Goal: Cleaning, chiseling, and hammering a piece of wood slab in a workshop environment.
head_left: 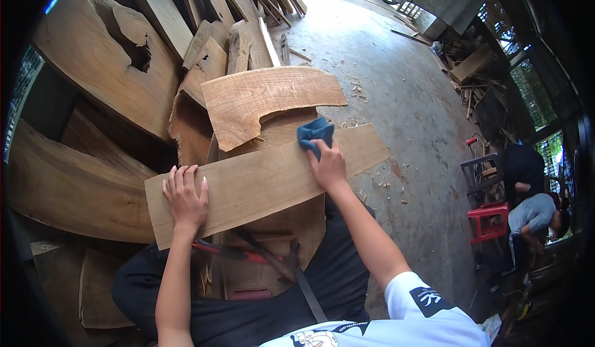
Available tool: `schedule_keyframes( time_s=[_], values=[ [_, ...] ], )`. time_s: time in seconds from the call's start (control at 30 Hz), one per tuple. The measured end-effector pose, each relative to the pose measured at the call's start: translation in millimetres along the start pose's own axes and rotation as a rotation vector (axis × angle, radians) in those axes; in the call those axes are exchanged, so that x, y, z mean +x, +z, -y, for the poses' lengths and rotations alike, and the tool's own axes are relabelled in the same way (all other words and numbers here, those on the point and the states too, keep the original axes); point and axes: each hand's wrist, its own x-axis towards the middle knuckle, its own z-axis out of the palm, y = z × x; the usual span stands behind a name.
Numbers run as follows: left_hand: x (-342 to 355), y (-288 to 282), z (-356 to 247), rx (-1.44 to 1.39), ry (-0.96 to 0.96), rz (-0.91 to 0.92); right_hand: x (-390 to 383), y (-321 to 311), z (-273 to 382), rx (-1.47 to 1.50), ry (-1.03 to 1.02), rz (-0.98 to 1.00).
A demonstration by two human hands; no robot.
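Wooden board (260,183), slanted before the lap (347,269), could be tipped by uneven pressure. Its left end is pressed by the spread left hand (187,199); at its far edge, by the right hand (329,165), a blue cloth (314,132) is pinched and could be snagged by roughness.

Left hand (187,199) and right hand (328,166): two total. Blue cloth (313,132): one. Rectangular board (260,183): one. Notched slab (273,92): one. Red stool (488,213): one.

A woodworking shop: leaning slabs (87,43), scattered shavings (357,89) (offcuts (473,64) too, seemingly).
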Motion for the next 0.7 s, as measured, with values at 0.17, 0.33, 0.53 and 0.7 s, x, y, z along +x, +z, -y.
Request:
schedule_keyframes(
  time_s=[0.17,0.33,0.53,0.7],
  values=[
    [-3,1,7,0.032,-0.009,-0.001,-21,36,69,0.111,0.029,0.016],
    [-6,1,12,0.034,-0.005,-0.005,-112,27,146,0.352,-0.464,0.259],
    [0,-2,6,0.041,0.004,0.003,-19,5,15,0.110,-0.082,0.039],
    [4,8,-2,0.045,0.018,-0.001,8,31,4,0.040,0.176,-0.070]
  ],
)
